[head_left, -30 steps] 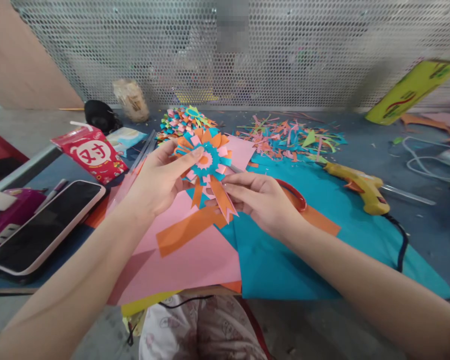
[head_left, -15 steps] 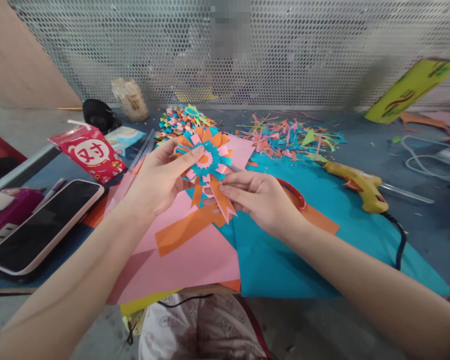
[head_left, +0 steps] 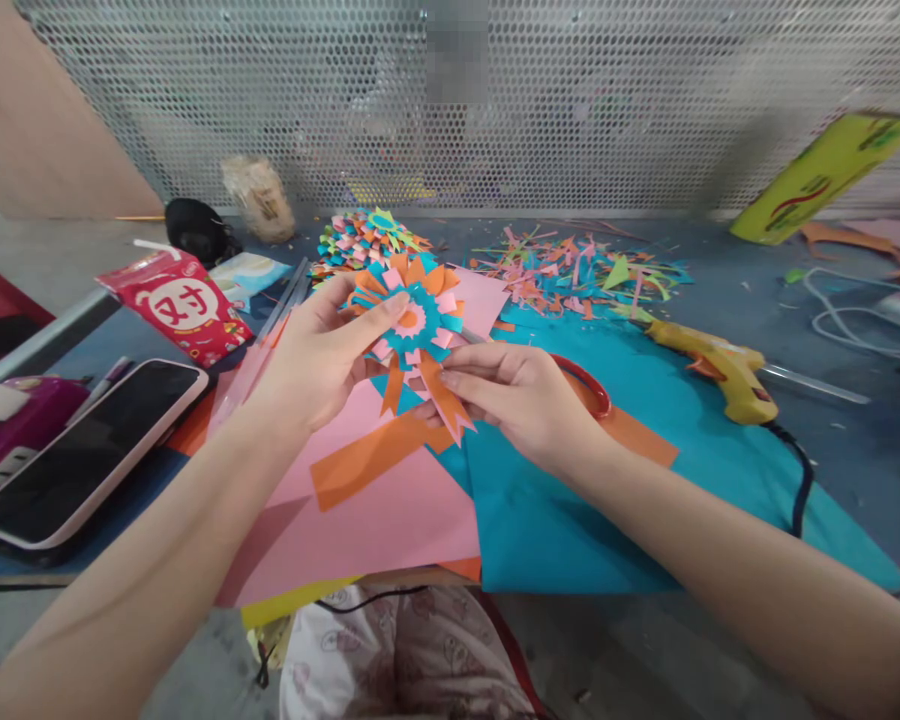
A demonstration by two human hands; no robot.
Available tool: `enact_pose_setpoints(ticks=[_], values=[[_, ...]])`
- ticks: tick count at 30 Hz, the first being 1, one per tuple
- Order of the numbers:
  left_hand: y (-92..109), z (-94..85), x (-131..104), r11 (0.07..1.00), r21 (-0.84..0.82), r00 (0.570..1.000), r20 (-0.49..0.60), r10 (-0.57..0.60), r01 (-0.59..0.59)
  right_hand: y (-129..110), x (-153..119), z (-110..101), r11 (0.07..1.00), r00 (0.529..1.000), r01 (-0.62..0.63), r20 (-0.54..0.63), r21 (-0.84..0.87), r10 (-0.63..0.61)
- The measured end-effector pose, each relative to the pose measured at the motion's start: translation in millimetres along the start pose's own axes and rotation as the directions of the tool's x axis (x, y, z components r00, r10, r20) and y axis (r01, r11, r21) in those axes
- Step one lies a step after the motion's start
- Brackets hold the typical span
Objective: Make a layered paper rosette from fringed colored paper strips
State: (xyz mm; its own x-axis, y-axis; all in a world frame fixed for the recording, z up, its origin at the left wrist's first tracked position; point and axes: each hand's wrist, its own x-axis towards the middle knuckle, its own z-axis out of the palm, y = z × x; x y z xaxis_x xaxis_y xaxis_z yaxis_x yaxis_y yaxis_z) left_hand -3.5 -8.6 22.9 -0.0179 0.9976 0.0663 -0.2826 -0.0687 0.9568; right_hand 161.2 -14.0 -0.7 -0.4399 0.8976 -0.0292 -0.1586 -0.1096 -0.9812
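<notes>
A paper rosette [head_left: 429, 322] in orange, blue and pink is held up over the table. My left hand [head_left: 322, 350] pinches it from the left, thumb on its front near the pink centre and fingers behind. My right hand [head_left: 521, 395] grips the rosette's orange-and-pink ribbon tail [head_left: 444, 398] between thumb and fingers; part of those fingers is hidden behind the tail. Red-handled scissors [head_left: 586, 385] show beside my right hand, mostly covered by it. Under both hands lie pink paper [head_left: 367, 540], blue paper [head_left: 570, 530] and an orange strip [head_left: 367, 463].
A yellow glue gun [head_left: 709, 365] lies at right, its black cord trailing forward. Paper scraps [head_left: 577, 270] and a pile of finished rosettes [head_left: 371, 240] are at the back. Left are a phone [head_left: 94, 450] and a red snack packet [head_left: 180, 305]. A perforated metal panel [head_left: 607, 110] stands behind.
Almost nothing differs. Both hands keep their hold on the rosette and its tail; the right fingers under the tail have shifted very slightly.
</notes>
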Motion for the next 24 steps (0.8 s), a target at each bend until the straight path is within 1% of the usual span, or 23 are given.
enact_pose_setpoints(ticks=[4,10,15,20,24], values=[[0.1,-1.6,-0.7,0.999,0.021,0.999,0.020,0.033,-0.033,1.8,0.5,-0.7,0.999,1.000,0.002,0.012,0.052,-0.002],[0.4,-2.1,-0.5,0.998,0.044,0.998,0.037,0.049,-0.050,0.8,0.2,-0.9,0.999,0.999,0.029,0.015,0.045,-0.030],[1.3,-1.9,-1.4,0.997,0.037,0.997,0.042,0.067,-0.069,-0.2,-0.2,-0.9,0.999,0.999,0.029,-0.045,-0.023,-0.030],[0.4,-4.4,-0.1,0.995,0.041,0.995,0.057,0.088,-0.090,1.9,1.3,-2.5,0.995,0.996,0.060,-0.068,-0.081,-0.065],[-2.5,-6.9,2.9,0.991,0.038,0.989,0.078,0.126,-0.129,3.2,0.7,-3.0,0.995,0.996,0.037,-0.076,-0.094,-0.045]])
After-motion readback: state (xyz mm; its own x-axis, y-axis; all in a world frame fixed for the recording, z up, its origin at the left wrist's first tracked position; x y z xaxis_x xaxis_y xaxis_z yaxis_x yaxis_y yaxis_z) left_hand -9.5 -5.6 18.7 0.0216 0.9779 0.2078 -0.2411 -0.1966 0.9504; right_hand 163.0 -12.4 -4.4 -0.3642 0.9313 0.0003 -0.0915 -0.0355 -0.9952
